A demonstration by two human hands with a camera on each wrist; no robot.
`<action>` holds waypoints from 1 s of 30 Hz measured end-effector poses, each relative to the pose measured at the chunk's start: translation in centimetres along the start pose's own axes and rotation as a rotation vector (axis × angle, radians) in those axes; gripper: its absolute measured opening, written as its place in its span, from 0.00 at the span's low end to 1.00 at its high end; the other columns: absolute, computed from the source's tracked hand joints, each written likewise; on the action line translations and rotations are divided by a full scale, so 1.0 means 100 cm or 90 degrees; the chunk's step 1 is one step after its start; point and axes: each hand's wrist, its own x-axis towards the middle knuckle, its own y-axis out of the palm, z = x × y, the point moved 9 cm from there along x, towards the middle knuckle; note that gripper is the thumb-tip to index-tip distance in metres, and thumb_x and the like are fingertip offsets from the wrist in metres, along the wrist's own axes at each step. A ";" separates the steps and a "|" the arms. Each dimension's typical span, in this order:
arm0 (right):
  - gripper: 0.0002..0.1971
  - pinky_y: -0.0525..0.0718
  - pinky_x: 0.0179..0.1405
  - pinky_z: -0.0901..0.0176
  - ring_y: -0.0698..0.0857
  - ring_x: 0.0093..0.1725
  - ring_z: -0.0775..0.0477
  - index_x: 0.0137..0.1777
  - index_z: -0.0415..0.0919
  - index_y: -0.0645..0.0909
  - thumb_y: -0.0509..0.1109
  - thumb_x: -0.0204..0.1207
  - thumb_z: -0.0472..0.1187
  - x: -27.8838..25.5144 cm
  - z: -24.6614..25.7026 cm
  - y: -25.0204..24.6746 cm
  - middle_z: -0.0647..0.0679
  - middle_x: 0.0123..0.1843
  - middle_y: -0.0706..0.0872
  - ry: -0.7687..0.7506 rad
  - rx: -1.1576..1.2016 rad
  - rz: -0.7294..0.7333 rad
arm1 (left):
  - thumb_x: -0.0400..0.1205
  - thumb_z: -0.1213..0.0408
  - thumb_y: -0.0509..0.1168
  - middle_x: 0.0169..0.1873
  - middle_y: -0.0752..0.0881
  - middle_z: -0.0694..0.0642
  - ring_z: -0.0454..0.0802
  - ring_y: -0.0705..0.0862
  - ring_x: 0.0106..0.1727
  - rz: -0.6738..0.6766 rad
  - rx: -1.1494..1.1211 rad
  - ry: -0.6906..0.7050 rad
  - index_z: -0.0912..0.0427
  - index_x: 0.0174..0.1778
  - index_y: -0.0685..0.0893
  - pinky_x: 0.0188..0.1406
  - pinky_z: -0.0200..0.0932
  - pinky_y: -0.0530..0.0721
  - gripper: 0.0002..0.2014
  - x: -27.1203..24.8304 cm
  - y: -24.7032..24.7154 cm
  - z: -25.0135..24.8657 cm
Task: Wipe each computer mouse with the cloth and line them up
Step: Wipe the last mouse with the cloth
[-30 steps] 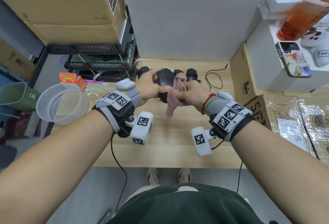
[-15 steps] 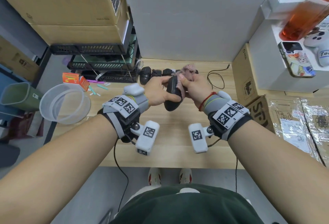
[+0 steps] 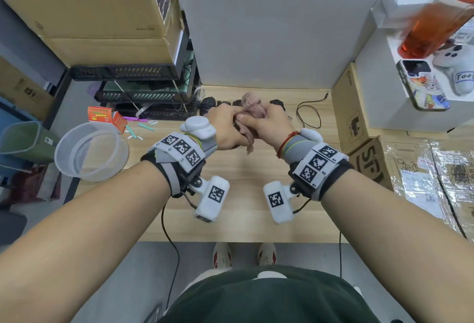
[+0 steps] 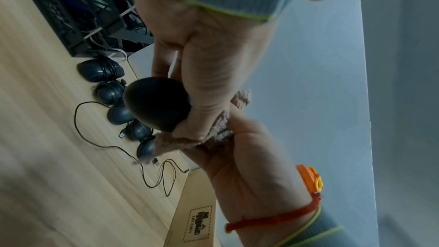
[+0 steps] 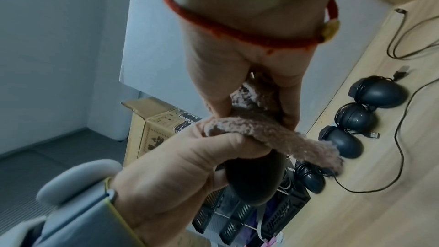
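Observation:
My left hand (image 3: 227, 127) grips a black mouse (image 4: 156, 104) above the wooden table (image 3: 243, 207). In the head view the mouse is almost wholly hidden behind my hands. My right hand (image 3: 265, 121) holds a bunched pink cloth (image 3: 252, 108) and presses it against the mouse's far side. A strip of the cloth (image 5: 249, 129) drapes over the mouse (image 5: 256, 179) and my left thumb. Several dark corded mice (image 5: 377, 92) lie in a row along the back edge by the wall, right behind my hands; the leftmost (image 4: 102, 69) is beside the black racks.
Black racks (image 3: 143, 96) under cardboard boxes close off the back left. A clear plastic tub (image 3: 89, 150) overhangs the table's left edge. A loose cable (image 3: 307, 114) lies at the back right, beside cardboard boxes (image 3: 359, 117). A white box bearing an orange bottle (image 3: 433, 30) stands above them.
Both hands moved a little away from me. The mouse turned in my left hand and is now hidden. The cloth went from hanging below the mouse to bunched over its top.

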 end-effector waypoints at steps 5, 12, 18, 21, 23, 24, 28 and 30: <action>0.22 0.89 0.51 0.33 0.91 0.45 0.34 0.40 0.41 0.89 0.68 0.57 0.58 0.021 -0.029 -0.026 0.41 0.38 0.92 0.048 -0.001 -0.081 | 0.60 0.57 0.83 0.47 0.92 0.38 0.39 0.85 0.40 0.017 -0.063 0.010 0.36 0.60 0.89 0.46 0.38 0.86 0.30 -0.003 0.001 0.001; 0.26 0.89 0.56 0.37 0.93 0.48 0.42 0.44 0.43 0.90 0.83 0.52 0.62 0.012 -0.024 -0.009 0.47 0.42 0.94 0.053 0.006 0.002 | 0.60 0.58 0.81 0.27 0.87 0.41 0.45 0.82 0.34 0.002 -0.109 -0.021 0.37 0.47 0.92 0.39 0.42 0.86 0.19 -0.001 0.002 0.003; 0.15 0.91 0.49 0.40 0.91 0.48 0.39 0.43 0.40 0.87 0.76 0.74 0.54 0.008 -0.027 -0.027 0.41 0.45 0.92 0.101 0.165 -0.074 | 0.69 0.67 0.82 0.47 0.94 0.50 0.48 0.92 0.53 0.063 -0.388 -0.059 0.53 0.58 0.90 0.55 0.46 0.90 0.21 0.002 0.012 0.007; 0.10 0.91 0.46 0.41 0.91 0.47 0.40 0.49 0.41 0.87 0.71 0.83 0.48 -0.001 -0.030 -0.020 0.41 0.47 0.91 0.122 0.264 -0.041 | 0.83 0.65 0.73 0.52 0.91 0.54 0.46 0.90 0.50 0.091 -0.599 -0.128 0.62 0.66 0.85 0.44 0.40 0.89 0.16 0.001 0.017 0.009; 0.17 0.92 0.38 0.39 0.91 0.41 0.36 0.56 0.31 0.86 0.72 0.82 0.48 -0.007 -0.027 -0.008 0.34 0.47 0.90 0.105 0.278 0.018 | 0.87 0.65 0.67 0.50 0.89 0.54 0.43 0.89 0.45 0.079 -0.671 -0.143 0.64 0.65 0.84 0.39 0.36 0.88 0.12 0.001 0.017 0.010; 0.20 0.91 0.32 0.42 0.90 0.38 0.34 0.58 0.26 0.84 0.73 0.81 0.46 -0.010 -0.025 -0.004 0.31 0.46 0.89 0.090 0.267 0.043 | 0.88 0.66 0.66 0.49 0.89 0.54 0.41 0.89 0.42 0.069 -0.692 -0.149 0.63 0.64 0.83 0.38 0.35 0.88 0.11 0.002 0.018 0.012; 0.18 0.91 0.37 0.38 0.90 0.40 0.34 0.60 0.20 0.80 0.76 0.77 0.32 -0.013 -0.019 -0.001 0.31 0.47 0.88 0.053 0.229 0.090 | 0.89 0.68 0.62 0.51 0.88 0.56 0.45 0.88 0.47 0.078 -0.737 -0.153 0.66 0.68 0.81 0.42 0.38 0.89 0.12 0.003 0.022 0.015; 0.16 0.91 0.38 0.36 0.90 0.38 0.33 0.59 0.20 0.81 0.76 0.76 0.31 -0.014 -0.017 -0.004 0.30 0.45 0.88 0.042 0.221 0.097 | 0.90 0.69 0.59 0.53 0.88 0.57 0.47 0.87 0.52 0.109 -0.749 -0.140 0.64 0.67 0.81 0.48 0.41 0.90 0.11 0.004 0.022 0.013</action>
